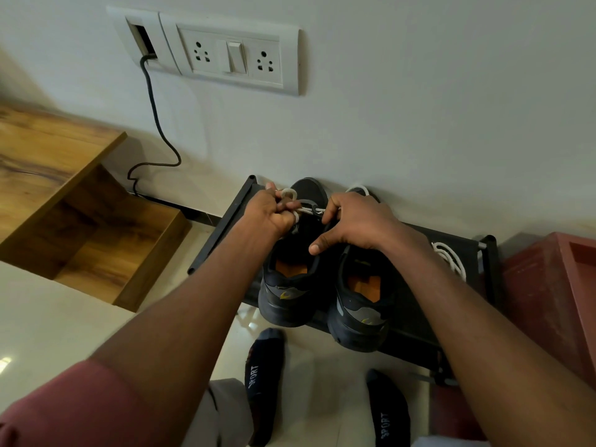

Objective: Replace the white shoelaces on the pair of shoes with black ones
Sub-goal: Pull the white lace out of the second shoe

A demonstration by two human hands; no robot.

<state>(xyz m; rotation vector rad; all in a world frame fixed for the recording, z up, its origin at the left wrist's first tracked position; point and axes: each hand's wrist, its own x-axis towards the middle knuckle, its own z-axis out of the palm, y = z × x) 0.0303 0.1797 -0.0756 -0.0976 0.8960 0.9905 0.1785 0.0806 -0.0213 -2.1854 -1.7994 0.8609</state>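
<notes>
Low black rack (222,221) against wall. Left shoe (287,285) under my fingers; left hand (269,214) pinches the white lace (288,195), right hand (354,222) pinches its other run. I'd draw slack evenly, eyelet by eyelet.

A plain off-white wall (419,124) fills the upper view, bearing a white plastic switchboard with two sockets and a rocker switch (230,58). A dark cable (154,117) hangs from its left opening down to the skirting. A brown wood-grain cabinet with an open shelf (64,195) stands at left on a glossy cream tiled floor (48,317), which catches a glint of light. A reddish-brown box (554,301) sits at right
</notes>
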